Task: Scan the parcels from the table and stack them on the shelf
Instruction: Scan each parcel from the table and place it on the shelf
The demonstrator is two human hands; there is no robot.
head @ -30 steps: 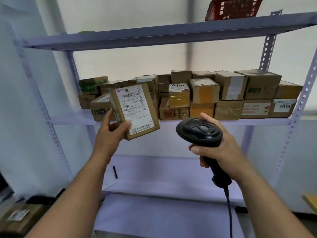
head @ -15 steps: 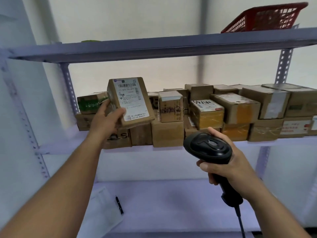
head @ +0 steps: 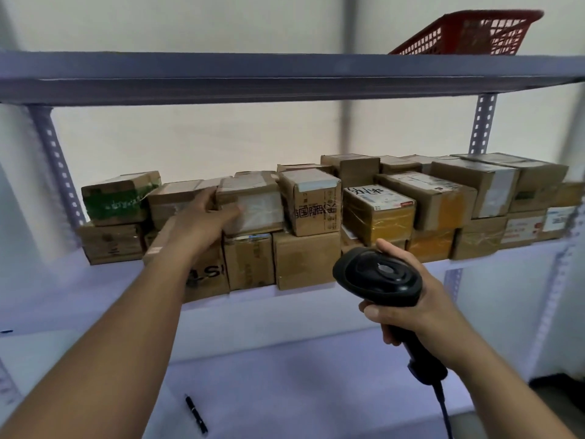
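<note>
My left hand (head: 202, 218) reaches into the middle shelf (head: 95, 280) and grips a flat brown parcel (head: 158, 241). The parcel is turned edge-on under my palm, and its label is hidden. It sits against the front of the stacked boxes, between a tape-wrapped box (head: 253, 204) and a green-taped box (head: 118, 198). My right hand (head: 414, 315) holds the black barcode scanner (head: 378, 277) by its handle below the shelf edge, head tilted up. Its cable (head: 443, 407) hangs down.
Two layers of cardboard boxes (head: 380, 210) fill the middle shelf from left to right. The upper shelf board (head: 285, 77) carries a red plastic basket (head: 468, 33). A black pen (head: 196, 413) lies on the lower shelf (head: 300, 391). Perforated uprights (head: 53, 163) frame the rack.
My left hand has carried the parcel forward and down into the row of boxes, turning its label out of sight. The view has moved closer to the shelf. The scanner hand stays low.
</note>
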